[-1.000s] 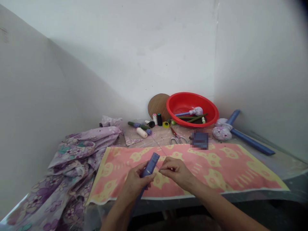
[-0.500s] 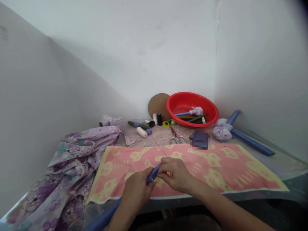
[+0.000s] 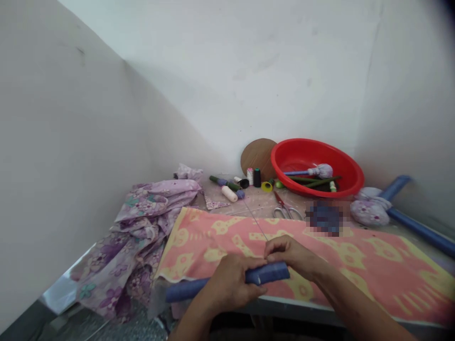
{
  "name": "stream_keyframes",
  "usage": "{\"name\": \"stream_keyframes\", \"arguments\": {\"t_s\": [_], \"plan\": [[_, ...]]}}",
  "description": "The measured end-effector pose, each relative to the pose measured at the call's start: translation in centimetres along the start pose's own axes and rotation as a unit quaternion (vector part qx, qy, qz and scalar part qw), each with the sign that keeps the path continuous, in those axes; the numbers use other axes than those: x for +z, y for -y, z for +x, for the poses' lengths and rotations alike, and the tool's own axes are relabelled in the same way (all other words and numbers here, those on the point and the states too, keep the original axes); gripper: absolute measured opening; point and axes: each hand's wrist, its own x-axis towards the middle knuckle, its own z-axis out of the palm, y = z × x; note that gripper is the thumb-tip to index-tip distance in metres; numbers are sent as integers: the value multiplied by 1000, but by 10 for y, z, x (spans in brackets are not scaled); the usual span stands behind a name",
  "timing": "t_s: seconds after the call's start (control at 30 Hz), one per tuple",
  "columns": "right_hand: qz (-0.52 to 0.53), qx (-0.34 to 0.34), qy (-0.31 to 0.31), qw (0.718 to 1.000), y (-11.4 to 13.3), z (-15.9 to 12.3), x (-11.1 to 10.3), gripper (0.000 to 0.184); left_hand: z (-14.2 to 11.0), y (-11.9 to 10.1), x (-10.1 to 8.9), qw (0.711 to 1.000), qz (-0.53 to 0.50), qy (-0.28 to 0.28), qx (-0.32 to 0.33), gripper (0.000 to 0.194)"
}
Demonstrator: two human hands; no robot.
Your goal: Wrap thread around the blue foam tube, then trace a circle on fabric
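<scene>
My left hand [image 3: 227,284] grips a long blue padded tube [image 3: 270,273], which lies roughly level across my body. My right hand [image 3: 289,253] pinches the tube's upper edge near its right end. A fine thread [image 3: 258,222] rises from those fingertips across a pink and yellow patterned cloth [image 3: 220,241], which lies beneath both hands. The fingers hide where the thread meets the tube.
Behind the cloth stand a red plastic basin [image 3: 316,163] holding rods, thread spools [image 3: 253,176], and steel scissors [image 3: 286,212]. A blurred blue item [image 3: 325,218] lies nearby. Floral purple fabric [image 3: 142,222] is heaped left; a stuffed floral bundle [image 3: 369,213] sits right. Walls enclose the back.
The view has swung, shifting the table to the right. The blue tube has turned from a steep diagonal to nearly level, and my right hand now pinches it.
</scene>
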Motion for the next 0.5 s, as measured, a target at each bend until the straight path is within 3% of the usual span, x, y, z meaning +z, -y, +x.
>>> {"name": "stream_keyframes", "arguments": {"t_s": [0.1,0.27,0.4,0.5], "plan": [[97,4,-67,993,-10,1,4,5,4,-1,2,999,-4,-41,-23,34],[232,-43,-140,961,-22,-6,14,16,13,1,3,994,27,-89,-53,39],[239,-55,-161,956,-29,-13,19,26,18,4,5,991,67,-94,-66,40],[227,-44,-211,950,-37,-13,23,22,21,3,9,987,119,-88,-58,39]]}}
